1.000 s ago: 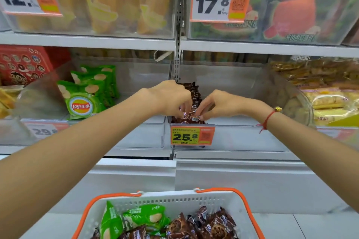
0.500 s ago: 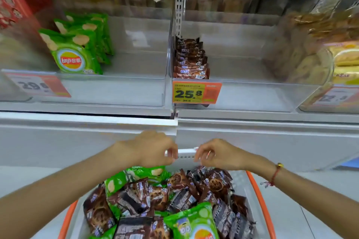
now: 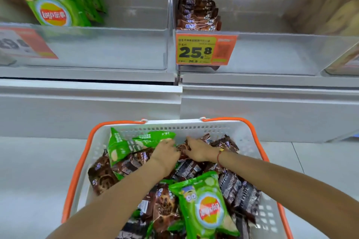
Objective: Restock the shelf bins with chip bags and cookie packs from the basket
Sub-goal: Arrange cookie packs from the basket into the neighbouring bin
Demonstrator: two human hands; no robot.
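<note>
In the head view both hands are down in the basket, meeting over a brown cookie pack near its far wall. The left hand has its fingers curled down onto the pack's near edge, and the right hand reaches in from the other side with its fingers bent over the same wrapper. They appear to pinch it between them, though the fingertips are buried among the wrappers and I cannot tell how firm either hold is. Just left of the grip lies a green chip bag, with more brown packs heaped beneath and to the right of the hands; a second chip bag lies nearer the person, under the forearms. Far above the grip, the bin marked 25.8 holds a short upright row of the same cookie packs, with plenty of room left. The packs look light and small, in slick, crinkly film that would slip under a flat press, so pinching the crimped end seam or wrapping the fingers round the narrow width seems safest. The cookies are probably brittle, and the puffy chip bags crush easily, so gentle pressure suits both.
</note>
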